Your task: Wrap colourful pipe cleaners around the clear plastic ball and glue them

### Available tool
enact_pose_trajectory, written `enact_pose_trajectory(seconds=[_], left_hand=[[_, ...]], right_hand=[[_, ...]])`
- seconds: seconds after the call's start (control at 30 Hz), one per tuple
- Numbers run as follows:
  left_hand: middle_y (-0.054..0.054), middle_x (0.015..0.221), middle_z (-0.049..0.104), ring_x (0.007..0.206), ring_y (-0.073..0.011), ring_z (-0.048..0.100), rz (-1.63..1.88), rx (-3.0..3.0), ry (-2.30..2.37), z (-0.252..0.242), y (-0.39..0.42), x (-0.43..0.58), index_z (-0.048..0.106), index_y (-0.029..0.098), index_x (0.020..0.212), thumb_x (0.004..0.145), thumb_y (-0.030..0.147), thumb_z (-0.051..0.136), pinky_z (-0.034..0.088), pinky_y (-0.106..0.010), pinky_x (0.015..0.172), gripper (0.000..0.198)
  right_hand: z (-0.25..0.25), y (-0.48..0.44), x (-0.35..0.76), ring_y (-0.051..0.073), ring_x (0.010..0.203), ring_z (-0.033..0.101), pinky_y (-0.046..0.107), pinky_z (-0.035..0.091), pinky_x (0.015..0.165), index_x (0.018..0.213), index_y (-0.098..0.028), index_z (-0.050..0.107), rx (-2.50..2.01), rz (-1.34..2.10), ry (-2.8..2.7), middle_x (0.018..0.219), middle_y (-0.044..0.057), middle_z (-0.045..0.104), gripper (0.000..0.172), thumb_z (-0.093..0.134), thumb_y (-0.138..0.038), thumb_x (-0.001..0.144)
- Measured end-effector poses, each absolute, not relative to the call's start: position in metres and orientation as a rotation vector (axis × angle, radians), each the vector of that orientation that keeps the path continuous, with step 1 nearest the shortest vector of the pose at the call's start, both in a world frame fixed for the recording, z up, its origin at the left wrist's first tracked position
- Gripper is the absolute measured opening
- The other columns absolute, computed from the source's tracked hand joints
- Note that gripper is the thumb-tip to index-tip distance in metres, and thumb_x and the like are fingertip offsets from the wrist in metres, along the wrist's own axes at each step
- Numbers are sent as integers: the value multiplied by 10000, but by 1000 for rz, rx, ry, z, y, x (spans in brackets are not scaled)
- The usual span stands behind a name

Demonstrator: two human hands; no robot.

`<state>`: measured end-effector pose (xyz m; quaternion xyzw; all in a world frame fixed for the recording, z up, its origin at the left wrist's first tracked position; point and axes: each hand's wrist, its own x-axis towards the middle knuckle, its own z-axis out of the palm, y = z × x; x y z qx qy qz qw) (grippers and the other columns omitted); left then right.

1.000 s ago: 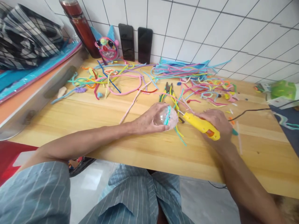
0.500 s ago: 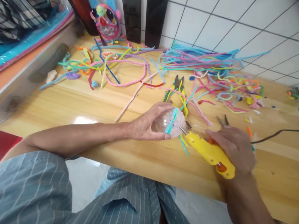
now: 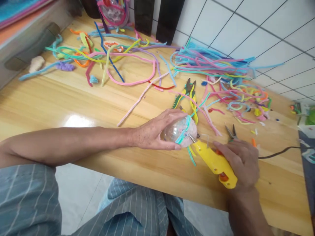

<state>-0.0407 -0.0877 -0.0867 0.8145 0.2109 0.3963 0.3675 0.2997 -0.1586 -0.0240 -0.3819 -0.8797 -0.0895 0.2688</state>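
Observation:
My left hand is wrapped round a clear plastic ball, whose right half is covered in pale pink. Turquoise pipe cleaner runs as a band about its middle. In my right hand is a yellow glue gun, its metal nozzle at the pink side next to the band; whether it touches is hard to tell. Just beyond the ball lie green-and-yellow pliers, jaws pointing away. A second pair of pliers shows its jaws past my right hand.
Along the tiled wall lies a bundle of blue and pink pipe cleaners. Loose pipe cleaners spread to the left, scraps to the right. A black cord trails off right. A plastic bin stands at the left.
The camera view has shifted and turned a little. My right hand and the glue gun sit slightly further left in view, with the nozzle still at the ball.

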Motion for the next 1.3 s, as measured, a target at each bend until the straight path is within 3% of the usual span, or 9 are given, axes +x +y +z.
enact_pose_trajectory(seconds=[0.27, 0.4, 0.57, 0.8, 0.97, 1.3], left_hand=[[-170, 1726, 551, 1646, -398, 526, 1051, 2128, 515, -90, -85, -42, 314, 369, 1791, 970, 555, 874, 471, -651, 1382, 1010], [-169, 1736, 544, 1669, -399, 498, 993, 2129, 551, -89, -84, -44, 331, 348, 1781, 983, 576, 852, 450, -658, 1397, 980], [-177, 1755, 521, 1670, -407, 494, 999, 2113, 551, -90, -84, -41, 335, 336, 1777, 986, 584, 841, 439, -652, 1409, 972], [-210, 1696, 530, 1638, -395, 523, 1085, 2078, 514, -94, -87, -34, 312, 309, 1775, 986, 545, 851, 494, -639, 1368, 984], [-209, 1713, 522, 1644, -446, 515, 1015, 2038, 565, -95, -89, -35, 282, 354, 1777, 823, 664, 978, 470, -711, 1371, 1222], [-192, 1720, 522, 1651, -418, 518, 967, 2010, 617, -95, -92, -38, 303, 368, 1779, 880, 561, 965, 492, -681, 1365, 1133]], right_hand=[[-25, -160, 290, 297, 902, 706, 491, 565, 875, 1743, -285, 537, -934, -363, -2398, 918, 73, 763, 587, 518, -351, 1160], [-29, -161, 287, 293, 893, 715, 487, 555, 839, 1692, -316, 569, -964, -364, -2357, 936, 65, 770, 539, 482, -389, 1166], [-39, -150, 296, 276, 868, 707, 479, 589, 859, 1581, -381, 663, -1047, -502, -2079, 940, 34, 756, 554, 717, -259, 1043], [-59, -137, 320, 294, 830, 715, 509, 600, 823, 1580, -401, 686, -1082, -644, -1932, 919, 34, 751, 655, 803, -193, 970], [-60, -143, 314, 296, 758, 739, 535, 638, 812, 1513, -442, 729, -1125, -531, -1906, 863, 15, 749, 540, 710, -208, 1028], [-61, -137, 298, 250, 771, 764, 453, 633, 831, 1407, -278, 738, -1095, -406, -1981, 810, 1, 737, 384, 619, -172, 1057]])
